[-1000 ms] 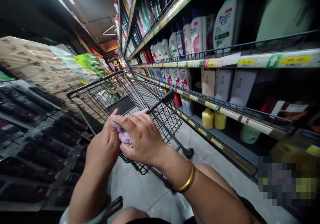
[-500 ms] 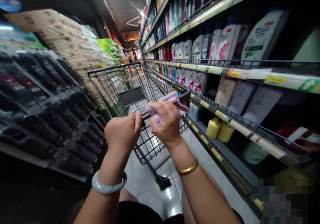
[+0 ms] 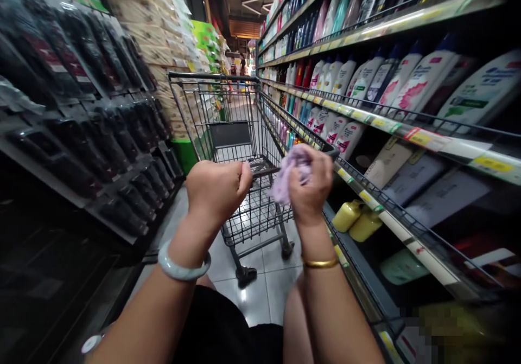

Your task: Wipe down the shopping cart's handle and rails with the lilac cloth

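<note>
My left hand [image 3: 217, 193] is closed in a fist around the near handle bar of a black wire shopping cart [image 3: 244, 231]. A short stretch of the bar [image 3: 265, 173] shows to the right of that fist. At the bar's right end my right hand [image 3: 315, 185] is closed on a crumpled lilac cloth [image 3: 284, 182]. The cloth hangs over the thumb side, against or just above the bar; I cannot tell whether it touches. Inside the cart, wire mesh and a dark panel [image 3: 230, 134] are visible.
Along the right runs shelving [image 3: 431, 141] with shampoo bottles [image 3: 427, 79] and yellow pump bottles [image 3: 364, 225], close to the cart's side. On the left, packaged dark goods [image 3: 81, 131] hang on a rack, with stacked beige packs [image 3: 142, 22] behind. Tiled floor [image 3: 252, 299] lies underneath.
The view has swung, and the cart now points more straight down the aisle. My right hand has moved right and turned, and the cloth is more bunched. My left hand keeps its grip.
</note>
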`<state>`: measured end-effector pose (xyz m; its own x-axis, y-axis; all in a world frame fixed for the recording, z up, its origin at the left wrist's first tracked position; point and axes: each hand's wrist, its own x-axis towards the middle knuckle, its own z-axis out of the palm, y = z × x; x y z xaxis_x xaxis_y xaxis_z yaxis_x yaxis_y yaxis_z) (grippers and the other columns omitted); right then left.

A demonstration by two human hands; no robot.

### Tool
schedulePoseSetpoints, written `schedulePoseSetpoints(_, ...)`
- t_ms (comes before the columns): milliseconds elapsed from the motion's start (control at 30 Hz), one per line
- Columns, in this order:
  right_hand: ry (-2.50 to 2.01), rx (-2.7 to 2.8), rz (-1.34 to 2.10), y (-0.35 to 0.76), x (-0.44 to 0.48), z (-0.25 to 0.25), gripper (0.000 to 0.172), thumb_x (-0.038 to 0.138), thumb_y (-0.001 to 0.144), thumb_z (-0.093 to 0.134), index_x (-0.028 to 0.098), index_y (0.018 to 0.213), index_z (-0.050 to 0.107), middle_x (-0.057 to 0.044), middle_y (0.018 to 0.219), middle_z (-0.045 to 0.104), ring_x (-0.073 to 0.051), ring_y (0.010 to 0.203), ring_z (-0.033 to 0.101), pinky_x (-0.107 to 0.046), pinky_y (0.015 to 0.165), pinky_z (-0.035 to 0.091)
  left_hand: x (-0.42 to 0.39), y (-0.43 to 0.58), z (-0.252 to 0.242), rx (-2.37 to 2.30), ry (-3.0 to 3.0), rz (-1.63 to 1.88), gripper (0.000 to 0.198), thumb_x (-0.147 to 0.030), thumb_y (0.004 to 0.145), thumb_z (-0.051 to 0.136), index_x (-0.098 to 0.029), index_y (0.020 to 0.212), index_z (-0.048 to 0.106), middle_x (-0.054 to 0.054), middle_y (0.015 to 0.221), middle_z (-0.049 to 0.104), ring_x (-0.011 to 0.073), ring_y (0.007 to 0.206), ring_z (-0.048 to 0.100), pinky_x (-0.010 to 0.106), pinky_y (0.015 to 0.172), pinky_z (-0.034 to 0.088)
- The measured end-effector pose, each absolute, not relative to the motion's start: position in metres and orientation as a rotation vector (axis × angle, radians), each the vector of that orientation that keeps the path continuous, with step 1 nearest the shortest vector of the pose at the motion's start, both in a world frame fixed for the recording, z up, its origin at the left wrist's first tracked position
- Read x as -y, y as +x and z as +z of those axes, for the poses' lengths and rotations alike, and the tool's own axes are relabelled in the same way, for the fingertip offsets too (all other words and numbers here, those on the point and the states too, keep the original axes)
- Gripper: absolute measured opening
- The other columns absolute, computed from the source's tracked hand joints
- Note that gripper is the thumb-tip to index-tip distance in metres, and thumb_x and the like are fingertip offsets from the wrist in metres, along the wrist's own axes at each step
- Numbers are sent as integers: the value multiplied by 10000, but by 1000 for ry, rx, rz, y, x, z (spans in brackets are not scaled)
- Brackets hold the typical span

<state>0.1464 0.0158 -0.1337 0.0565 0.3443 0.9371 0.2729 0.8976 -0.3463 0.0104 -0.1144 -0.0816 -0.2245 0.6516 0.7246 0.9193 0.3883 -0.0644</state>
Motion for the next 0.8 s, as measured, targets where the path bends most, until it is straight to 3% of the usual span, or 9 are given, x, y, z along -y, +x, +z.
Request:
schedulePoseSetpoints(133, -598, 1346, 25, 145, -25, -135, 439, 108, 834, 544, 213, 1246, 653, -105, 1179, 667, -258, 1142, 620, -503, 1054, 515, 116, 11, -81, 1972, -1321, -537, 564, -412, 1015, 386, -211, 584, 688, 80, 556, 653, 194, 533, 522, 359, 586, 126)
schedulePoseSetpoints(300, -273, 1766, -22, 138, 1, -127, 480, 78, 836, 572, 269, 1267, 662, -56, 1210, 691, -218, 1191, 605, -424, 1080, 501, 117, 9, -83, 1959, -1303, -550, 552, -415, 1015, 395, -210, 602, 698, 81, 560, 650, 192, 529, 504, 359, 588, 125)
schedulePoseSetpoints(567, -773, 1117, 211, 163, -76, -153, 415, 148, 800, 522, 201, 1202, 609, -90, 1172, 640, -248, 1111, 617, -532, 1059, 511, 117, 10, -82, 1989, -1298, -541, 556, -405, 1008, 384, -212, 570, 666, 71, 528, 613, 192, 522, 498, 361, 588, 132)
schedulePoseSetpoints(800, -281, 1671, -14, 129, 10, -129, 432, 99, 881, 580, 307, 1252, 653, -76, 1240, 629, -244, 1220, 603, -469, 1093, 519, 118, 10, -82, 2037, -1298, -474, 576, -447, 1029, 347, -212, 619, 676, 95, 611, 673, 222, 584, 570, 367, 590, 145)
